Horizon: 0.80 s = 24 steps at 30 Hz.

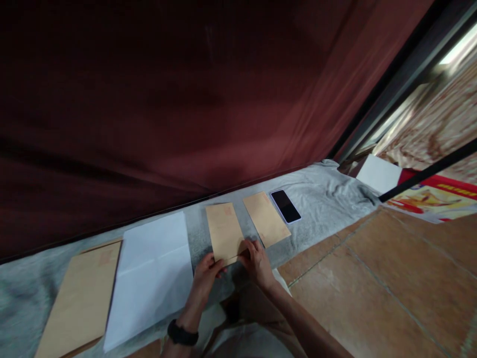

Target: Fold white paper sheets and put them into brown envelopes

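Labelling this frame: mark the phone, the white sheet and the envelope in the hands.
phone (285, 206), head view, middle of its dark screen.
white sheet (151, 278), head view, centre of the paper.
envelope (223, 232), head view, middle of its brown face, above both hands.

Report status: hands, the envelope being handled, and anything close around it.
Left hand and right hand both grip the near edge of the middle envelope. Envelope flat on grey cloth. White paper left, second envelope right, apart.

Brown envelope on the grey cloth

The small brown envelope (224, 231) lies flat, long side running away, just right of the white sheet (153, 271), its near edge pinched.
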Tool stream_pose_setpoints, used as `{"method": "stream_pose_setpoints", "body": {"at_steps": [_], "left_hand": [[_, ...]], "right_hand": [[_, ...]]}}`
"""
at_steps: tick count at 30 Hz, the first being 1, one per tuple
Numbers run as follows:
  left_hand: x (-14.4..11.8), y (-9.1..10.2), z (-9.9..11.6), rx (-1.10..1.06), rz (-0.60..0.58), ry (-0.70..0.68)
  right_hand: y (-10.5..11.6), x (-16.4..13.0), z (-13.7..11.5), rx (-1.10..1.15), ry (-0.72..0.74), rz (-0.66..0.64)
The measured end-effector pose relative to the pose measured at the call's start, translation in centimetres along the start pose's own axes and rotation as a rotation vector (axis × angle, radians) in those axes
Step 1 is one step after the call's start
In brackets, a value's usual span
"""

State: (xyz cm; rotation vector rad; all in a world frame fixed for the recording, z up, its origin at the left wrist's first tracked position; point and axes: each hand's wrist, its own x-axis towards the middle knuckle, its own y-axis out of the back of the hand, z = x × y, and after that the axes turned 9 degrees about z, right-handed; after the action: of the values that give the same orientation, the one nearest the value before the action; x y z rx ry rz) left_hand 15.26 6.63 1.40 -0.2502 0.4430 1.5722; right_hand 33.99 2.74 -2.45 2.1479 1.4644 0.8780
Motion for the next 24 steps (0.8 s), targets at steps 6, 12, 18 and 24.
{"method": "stream_pose_setpoints", "body": {"at_steps": [6,12,18,24], "left_hand": [[-1.4,-0.5,0.1,-0.112,-0.007,0.004],[-2.1,-0.2,0.4,-0.193,-0.036,-0.048],[-2.0,0.0,-0.1,-0.212,-0.046,-0.076],[-1.3,-1.2,-1.0,-0.098,-0.012,-0.119]], "right_hand": [[0.1,-0.2,1.3,0.224,-0.069,0.019],[1.7,0.8,1.1,0.385,-0.307,-0.04],[2.5,0.7,-0.2,0.748,-0.537,-0.265],[2.7,0.1,-0.7,0.776,-0.594,-0.193]]}}
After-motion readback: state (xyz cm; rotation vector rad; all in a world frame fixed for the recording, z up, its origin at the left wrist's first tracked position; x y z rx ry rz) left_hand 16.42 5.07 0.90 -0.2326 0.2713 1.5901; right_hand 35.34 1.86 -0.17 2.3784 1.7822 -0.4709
